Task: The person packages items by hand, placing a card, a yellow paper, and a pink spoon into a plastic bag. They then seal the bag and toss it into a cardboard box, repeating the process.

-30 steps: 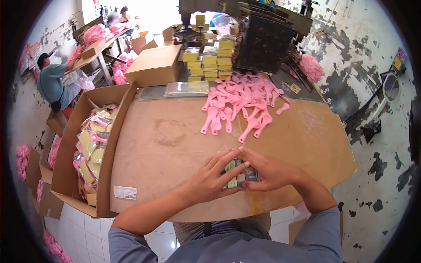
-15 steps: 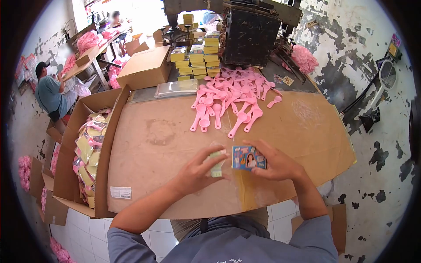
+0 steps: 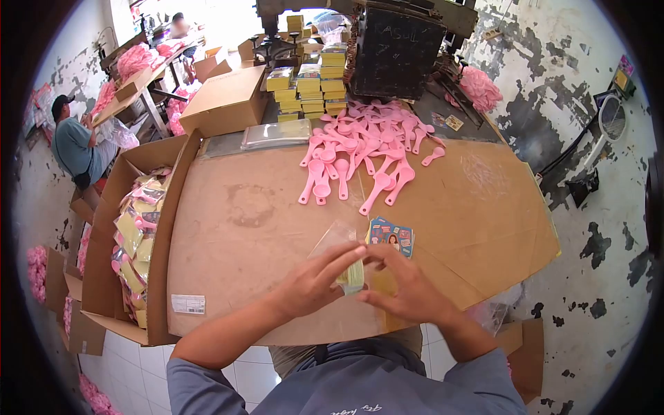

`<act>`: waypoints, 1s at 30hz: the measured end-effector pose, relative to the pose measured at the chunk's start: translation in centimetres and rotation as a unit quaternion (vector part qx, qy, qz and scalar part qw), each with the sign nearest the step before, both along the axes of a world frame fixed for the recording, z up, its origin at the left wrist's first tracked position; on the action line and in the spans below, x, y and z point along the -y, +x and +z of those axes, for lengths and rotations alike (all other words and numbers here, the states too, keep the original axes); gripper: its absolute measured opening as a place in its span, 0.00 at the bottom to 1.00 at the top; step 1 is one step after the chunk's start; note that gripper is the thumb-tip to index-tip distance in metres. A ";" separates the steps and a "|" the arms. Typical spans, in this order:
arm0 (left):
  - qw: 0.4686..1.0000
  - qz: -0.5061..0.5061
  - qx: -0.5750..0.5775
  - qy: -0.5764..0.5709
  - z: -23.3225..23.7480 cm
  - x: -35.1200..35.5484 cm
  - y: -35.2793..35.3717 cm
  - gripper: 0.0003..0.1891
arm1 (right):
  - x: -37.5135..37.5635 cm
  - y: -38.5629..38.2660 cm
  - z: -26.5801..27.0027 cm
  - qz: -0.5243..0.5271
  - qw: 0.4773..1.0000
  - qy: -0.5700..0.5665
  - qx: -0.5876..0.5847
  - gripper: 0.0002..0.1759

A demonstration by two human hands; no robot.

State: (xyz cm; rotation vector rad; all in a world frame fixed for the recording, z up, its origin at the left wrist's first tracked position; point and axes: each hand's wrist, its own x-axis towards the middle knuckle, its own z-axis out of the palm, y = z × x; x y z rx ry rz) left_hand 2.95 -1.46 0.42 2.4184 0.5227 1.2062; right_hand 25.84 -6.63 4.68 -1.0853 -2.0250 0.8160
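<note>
My left hand [image 3: 315, 280] is closed around a small bundle with a pale yellow-green edge [image 3: 353, 277], which stands tilted between thumb and fingers. A clear plastic bag [image 3: 335, 237] shows just beyond these fingers. My right hand [image 3: 404, 287] curves in from the other side, its thumb and fingers apart and their tips right at the bundle's edge. Beyond it, slightly fanned blue printed cards [image 3: 391, 236] with a pictured figure lie on the cardboard sheet [image 3: 235, 256]. Farther out spreads a heap of pink plastic scoops [image 3: 366, 142].
An open carton [image 3: 158, 277] of filled packets stands at the left edge. Stacks of yellow-edged cards [image 3: 321, 83], clear plastic sleeves [image 3: 277, 135] and a closed carton [image 3: 225, 100] are at the back, beside a black machine [image 3: 394, 55]. A person [image 3: 76, 142] sits far left.
My right hand has let go of the blue cards, which now lie on the cardboard, and has moved in to the bundle in my left hand. The bundle has shifted slightly nearer to me.
</note>
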 end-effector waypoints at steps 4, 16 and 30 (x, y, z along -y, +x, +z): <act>0.996 -0.026 0.033 0.084 -0.2 0.3 0.3 0.36 | 0.7 -1.0 -3.1 -0.061 0.990 -0.050 -0.116 0.28; 0.935 -0.063 0.149 -0.315 1.8 2.1 1.9 0.32 | 0.3 -1.1 -4.0 -0.119 0.970 0.127 -0.170 0.11; 0.791 -0.071 0.140 -0.591 0.0 0.0 0.6 0.14 | 1.1 -1.1 -3.1 -0.103 0.949 0.286 0.089 0.19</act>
